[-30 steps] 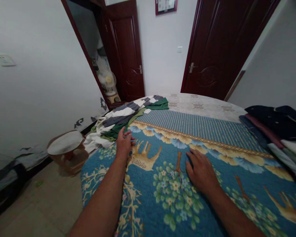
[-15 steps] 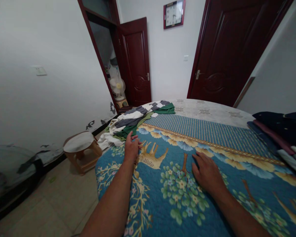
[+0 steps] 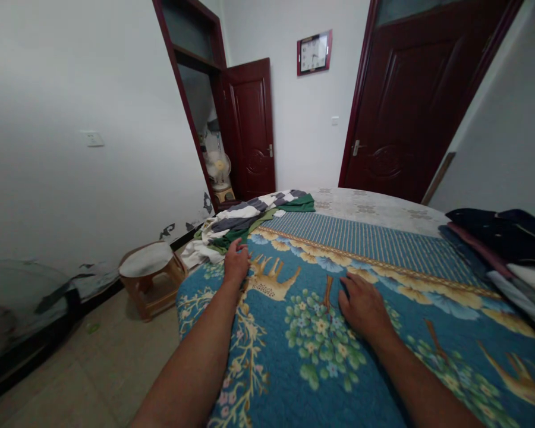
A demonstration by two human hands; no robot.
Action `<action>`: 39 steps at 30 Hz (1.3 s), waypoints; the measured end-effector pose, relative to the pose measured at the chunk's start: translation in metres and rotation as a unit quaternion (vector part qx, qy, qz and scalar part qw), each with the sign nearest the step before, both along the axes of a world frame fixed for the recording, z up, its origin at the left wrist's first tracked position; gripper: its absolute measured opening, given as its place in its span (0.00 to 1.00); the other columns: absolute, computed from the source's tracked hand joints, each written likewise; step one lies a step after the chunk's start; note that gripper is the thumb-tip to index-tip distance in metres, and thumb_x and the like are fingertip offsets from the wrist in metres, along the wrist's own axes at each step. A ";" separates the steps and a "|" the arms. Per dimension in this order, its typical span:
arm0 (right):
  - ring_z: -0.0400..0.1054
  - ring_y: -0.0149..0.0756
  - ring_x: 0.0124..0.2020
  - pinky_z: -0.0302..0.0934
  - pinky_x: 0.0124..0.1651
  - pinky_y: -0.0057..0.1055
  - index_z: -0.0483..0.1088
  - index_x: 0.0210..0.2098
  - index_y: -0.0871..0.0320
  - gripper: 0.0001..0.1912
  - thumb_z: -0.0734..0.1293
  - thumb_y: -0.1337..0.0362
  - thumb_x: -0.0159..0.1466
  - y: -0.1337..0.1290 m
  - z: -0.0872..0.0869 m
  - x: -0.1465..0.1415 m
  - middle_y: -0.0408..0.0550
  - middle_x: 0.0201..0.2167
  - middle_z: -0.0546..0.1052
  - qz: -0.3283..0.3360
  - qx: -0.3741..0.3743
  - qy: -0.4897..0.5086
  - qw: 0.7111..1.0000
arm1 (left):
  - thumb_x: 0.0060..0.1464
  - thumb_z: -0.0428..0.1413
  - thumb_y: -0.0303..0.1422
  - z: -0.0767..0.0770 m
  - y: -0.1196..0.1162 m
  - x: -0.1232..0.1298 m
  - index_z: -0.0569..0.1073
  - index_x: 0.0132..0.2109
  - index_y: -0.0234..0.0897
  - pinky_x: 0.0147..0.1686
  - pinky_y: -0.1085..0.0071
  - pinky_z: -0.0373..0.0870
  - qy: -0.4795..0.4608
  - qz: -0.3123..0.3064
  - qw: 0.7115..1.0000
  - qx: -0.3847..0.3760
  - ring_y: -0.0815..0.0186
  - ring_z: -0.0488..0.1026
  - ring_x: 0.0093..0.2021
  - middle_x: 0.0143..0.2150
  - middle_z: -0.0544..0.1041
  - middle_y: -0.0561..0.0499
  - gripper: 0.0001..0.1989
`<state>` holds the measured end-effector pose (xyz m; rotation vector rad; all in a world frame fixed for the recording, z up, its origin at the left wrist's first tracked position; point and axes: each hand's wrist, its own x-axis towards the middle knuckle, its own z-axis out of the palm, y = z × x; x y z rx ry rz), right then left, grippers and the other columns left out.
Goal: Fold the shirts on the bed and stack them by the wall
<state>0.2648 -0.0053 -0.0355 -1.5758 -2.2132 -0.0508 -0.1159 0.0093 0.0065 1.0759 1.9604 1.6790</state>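
A blue quilt (image 3: 383,333) printed with deer, flowers and a striped border covers the bed. My left hand (image 3: 236,265) rests on it near the left edge, fingers loosely apart, just short of a crumpled striped white, grey and green garment (image 3: 241,221). My right hand (image 3: 362,308) lies flat on the quilt's middle, palm down, fingers spread, holding nothing.
A stack of folded clothes (image 3: 508,244) sits at the bed's right edge. A small wooden stool (image 3: 149,274) stands on the tiled floor to the left. Two dark red doors (image 3: 405,113), a fan (image 3: 217,167) in a doorway and a wall clock (image 3: 314,52) are beyond.
The view has tilted upward and shifted, showing more wall, clock and doors. Both hands stay on the quilt in nearly the same places.
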 end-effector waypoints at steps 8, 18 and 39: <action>0.64 0.50 0.69 0.54 0.72 0.48 0.75 0.62 0.60 0.24 0.60 0.62 0.71 0.001 -0.002 0.001 0.59 0.67 0.72 -0.003 0.005 -0.013 1.000 | 0.62 0.54 0.31 0.005 0.005 -0.007 0.73 0.64 0.36 0.27 0.74 0.73 0.041 0.018 0.999 0.000 0.66 0.79 0.35 0.56 0.80 0.41 0.24; 0.66 0.50 0.67 0.57 0.71 0.48 0.75 0.61 0.62 0.23 0.60 0.62 0.72 0.006 -0.002 0.001 0.59 0.66 0.73 0.008 0.008 -0.026 1.000 | 0.61 0.54 0.30 0.010 0.003 -0.017 0.76 0.61 0.38 0.52 0.63 0.77 0.110 0.054 0.992 0.026 0.58 0.79 0.51 0.58 0.79 0.42 0.22; 0.66 0.51 0.67 0.57 0.71 0.52 0.76 0.60 0.61 0.25 0.57 0.60 0.72 0.003 -0.010 0.003 0.59 0.66 0.73 0.015 0.024 -0.005 1.000 | 0.63 0.56 0.37 0.027 0.035 -0.075 0.75 0.67 0.45 0.58 0.40 0.65 0.441 0.128 0.869 -0.183 0.37 0.67 0.64 0.68 0.68 0.31 0.26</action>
